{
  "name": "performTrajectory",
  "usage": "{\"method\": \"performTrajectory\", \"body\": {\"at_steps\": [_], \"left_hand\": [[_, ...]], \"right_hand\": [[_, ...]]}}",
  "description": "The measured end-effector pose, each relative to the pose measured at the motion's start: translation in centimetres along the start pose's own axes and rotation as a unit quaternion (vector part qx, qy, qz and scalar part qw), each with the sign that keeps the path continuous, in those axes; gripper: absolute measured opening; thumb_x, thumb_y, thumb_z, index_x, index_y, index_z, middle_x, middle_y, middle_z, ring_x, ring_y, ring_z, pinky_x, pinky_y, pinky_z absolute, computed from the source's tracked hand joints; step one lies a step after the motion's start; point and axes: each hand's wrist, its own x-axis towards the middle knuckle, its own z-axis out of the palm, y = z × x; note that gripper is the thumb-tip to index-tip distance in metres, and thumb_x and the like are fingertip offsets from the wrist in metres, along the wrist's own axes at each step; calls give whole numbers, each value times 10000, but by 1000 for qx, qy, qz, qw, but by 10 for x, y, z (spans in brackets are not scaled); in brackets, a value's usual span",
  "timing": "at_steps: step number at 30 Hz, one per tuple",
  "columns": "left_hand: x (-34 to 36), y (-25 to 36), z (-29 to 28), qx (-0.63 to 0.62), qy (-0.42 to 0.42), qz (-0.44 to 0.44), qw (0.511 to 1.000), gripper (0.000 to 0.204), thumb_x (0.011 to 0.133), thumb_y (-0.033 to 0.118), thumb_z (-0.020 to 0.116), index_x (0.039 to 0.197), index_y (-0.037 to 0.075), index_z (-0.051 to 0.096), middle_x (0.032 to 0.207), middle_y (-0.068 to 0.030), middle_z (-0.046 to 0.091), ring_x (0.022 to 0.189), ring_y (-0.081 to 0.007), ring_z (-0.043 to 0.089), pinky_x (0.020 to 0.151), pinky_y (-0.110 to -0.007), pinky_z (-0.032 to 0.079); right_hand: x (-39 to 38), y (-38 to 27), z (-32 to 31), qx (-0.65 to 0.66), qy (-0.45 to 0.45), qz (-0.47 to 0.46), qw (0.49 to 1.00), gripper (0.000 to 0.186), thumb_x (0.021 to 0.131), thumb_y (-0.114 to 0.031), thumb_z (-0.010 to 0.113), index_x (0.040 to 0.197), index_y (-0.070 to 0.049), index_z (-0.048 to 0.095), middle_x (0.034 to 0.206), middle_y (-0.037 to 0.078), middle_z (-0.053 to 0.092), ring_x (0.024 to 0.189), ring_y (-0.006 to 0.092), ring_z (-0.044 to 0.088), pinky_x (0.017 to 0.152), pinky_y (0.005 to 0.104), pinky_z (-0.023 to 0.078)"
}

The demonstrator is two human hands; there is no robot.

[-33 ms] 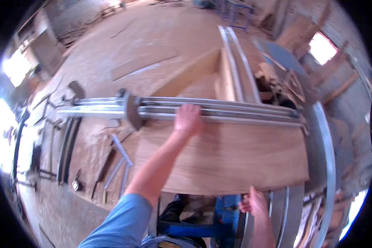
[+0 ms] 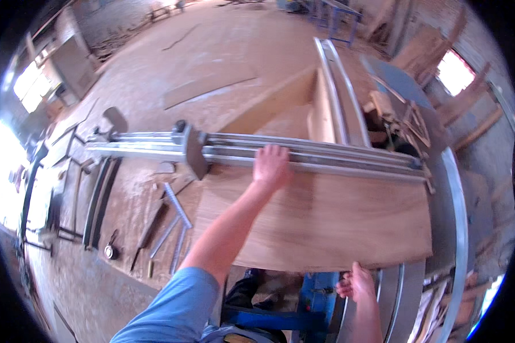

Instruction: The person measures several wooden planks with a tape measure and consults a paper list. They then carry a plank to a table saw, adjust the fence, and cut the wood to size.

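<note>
A wide wooden board (image 2: 326, 220) lies flat in front of me, its far edge against a long grooved metal fence (image 2: 229, 150). My left hand (image 2: 271, 166) reaches over the board, its fingers closed over the top of the fence. At the board's near edge, right of the middle, is my right hand (image 2: 357, 284). Its thumb points up against the edge, and the other fingers curl in below it with nothing visible in them. A dark upright bracket (image 2: 195, 154) sits across the fence left of my left hand.
A metal square (image 2: 178, 204), a dark-bladed tool (image 2: 149, 230) and a round tape-like item (image 2: 110, 251) lie on the dusty surface to the left. A grooved rail (image 2: 343, 91) runs away from the fence. Wood scraps (image 2: 397, 117) are heaped at right. Below the board shows a blue frame (image 2: 269, 318).
The whole scene has shifted slightly to the right in the view. Both hands keep the same places on the fence and at the board's edge.
</note>
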Motion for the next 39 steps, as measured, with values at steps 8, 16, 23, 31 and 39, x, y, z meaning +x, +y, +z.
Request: {"method": "performTrajectory", "body": {"at_steps": [8,16,23,31,39], "left_hand": [[-8,-15,18,11,64,-1,998,397,740,269,678,1092,112,583,1060,-55,574,1054,-221,504,891,-365,377],[-5,-14,14,-12,53,-9,998,558,639,339,781,1099,103,572,1064,-64,571,1074,-236,505,889,-392,386],[-3,-15,16,-3,26,-35,999,447,710,309,730,1078,104,583,1091,-80,564,1089,-257,497,901,-429,388],[-3,-3,5,20,54,6,998,518,677,267,749,1133,107,563,1096,-102,566,1084,-279,523,903,-442,419],[7,12,2,15,27,70,997,589,656,270,812,1125,56,525,1108,-139,532,1095,-326,491,941,-452,393]], "right_hand": [[-9,30,52,181,-141,62,971,580,990,-520,352,1193,19,415,1012,281,638,797,399,672,653,510,570],[17,47,112,371,-198,-94,902,598,898,-521,581,1275,-69,474,1128,140,610,967,307,621,760,434,567],[13,47,120,344,-198,-97,912,617,884,-504,613,1314,-94,446,1215,130,567,1052,302,574,853,481,534],[14,46,92,179,-256,-13,950,550,956,-554,451,1182,-58,524,872,127,692,762,201,685,675,338,568],[-15,-29,5,-373,271,-499,734,335,889,-368,617,946,-41,661,954,126,677,921,291,645,823,426,503]]}}
